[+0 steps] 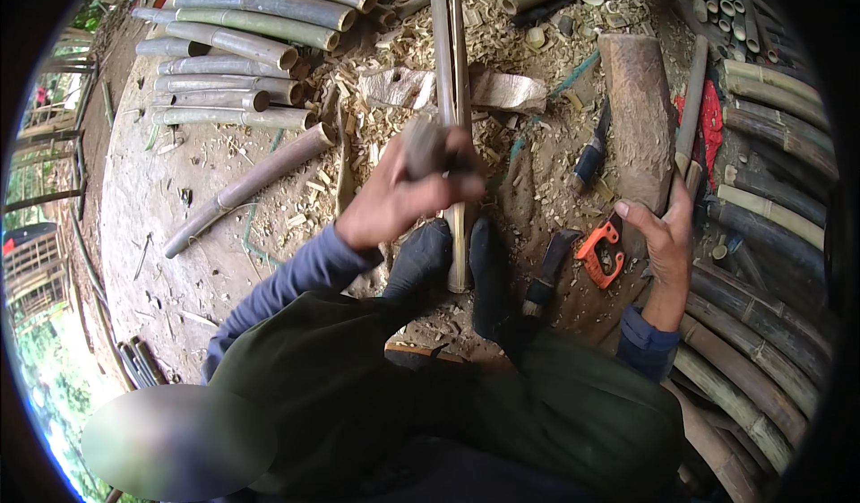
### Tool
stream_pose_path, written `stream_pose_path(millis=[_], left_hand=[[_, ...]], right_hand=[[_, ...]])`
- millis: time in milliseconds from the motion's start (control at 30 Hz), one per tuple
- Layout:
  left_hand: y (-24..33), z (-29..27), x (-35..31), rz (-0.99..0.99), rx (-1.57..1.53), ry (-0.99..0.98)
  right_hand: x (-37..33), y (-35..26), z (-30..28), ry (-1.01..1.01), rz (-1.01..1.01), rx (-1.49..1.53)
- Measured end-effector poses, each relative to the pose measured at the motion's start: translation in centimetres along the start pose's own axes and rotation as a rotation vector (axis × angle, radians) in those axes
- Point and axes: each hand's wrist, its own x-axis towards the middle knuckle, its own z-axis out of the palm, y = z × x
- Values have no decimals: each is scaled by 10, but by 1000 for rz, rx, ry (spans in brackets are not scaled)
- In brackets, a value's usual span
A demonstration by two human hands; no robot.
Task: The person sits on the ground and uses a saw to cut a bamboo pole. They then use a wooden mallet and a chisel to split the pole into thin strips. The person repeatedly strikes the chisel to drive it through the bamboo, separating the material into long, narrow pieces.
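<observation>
A long split bamboo pole [442, 51] stands between my feet, its lower end on the ground. My left hand [399, 194] is closed at the split, round a blurred piece with a rounded, brownish-grey end [425, 147]; its kind is unclear. The hand hides part of the pole. On the right, my right hand [661, 234] grips the lower end of a thick wooden log [634, 109], thumb on the near side, most of the fingers hidden behind. A thin stick [692, 104] lies beside that log. Left of the hand is an orange saw handle [598, 254].
A dark-handled blade [548, 270] lies near my right foot, and another dark-handled tool [591, 149] beside the log. Cut bamboo [260, 51] is stacked at upper left, more bamboo [752, 324] at right. A single bamboo length [246, 189] lies left. Wood shavings cover the ground.
</observation>
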Motion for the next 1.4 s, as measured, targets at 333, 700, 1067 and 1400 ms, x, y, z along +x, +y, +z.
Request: stream_pose_path(millis=[333,700,1067,1400], left_hand=[[-94,63,58,-502,-130,-341],[-109,67,53,-198,55,-367],[-107,46,46,-239,-75,-366],[-114,54,51,-326,-31,-359]], right_hand=[[-4,18,8,32,91,80],[-2,26,-6,88,107,55],[26,-20,-1,-185,-206,-693],[40,-57,-23,124,-245,-206]])
